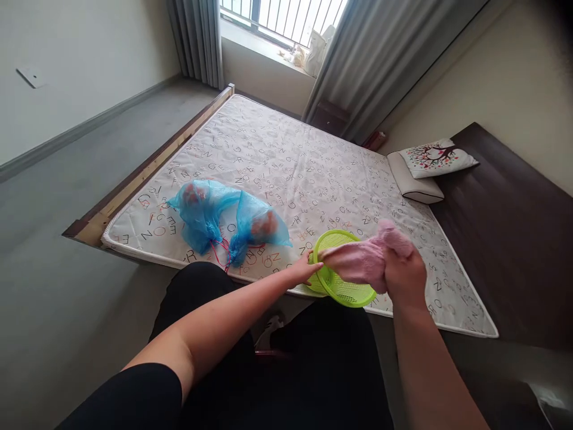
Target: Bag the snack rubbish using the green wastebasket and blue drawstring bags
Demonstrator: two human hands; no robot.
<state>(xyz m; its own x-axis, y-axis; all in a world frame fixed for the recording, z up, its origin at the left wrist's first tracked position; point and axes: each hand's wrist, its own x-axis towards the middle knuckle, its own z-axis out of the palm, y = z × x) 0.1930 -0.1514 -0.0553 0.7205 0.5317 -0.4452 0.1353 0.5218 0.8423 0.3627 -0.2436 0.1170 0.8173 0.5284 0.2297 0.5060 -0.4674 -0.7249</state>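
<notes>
A lime-green mesh basket rests tilted at the near edge of the mattress, its opening facing me. My left hand grips the basket's left rim. My right hand is closed around a fuzzy pink cloth, whose narrow end hangs over the basket's opening. To the left lie two light-blue plastic bags with reddish-orange things inside, too veiled to name. Thin red cords show by the bags' gathered ends.
The mattress has printed letters and sits in a wooden bed frame. A tree-print pillow leans on a beige cushion by the dark headboard. Beyond are grey curtains and a window sill holding a white bag.
</notes>
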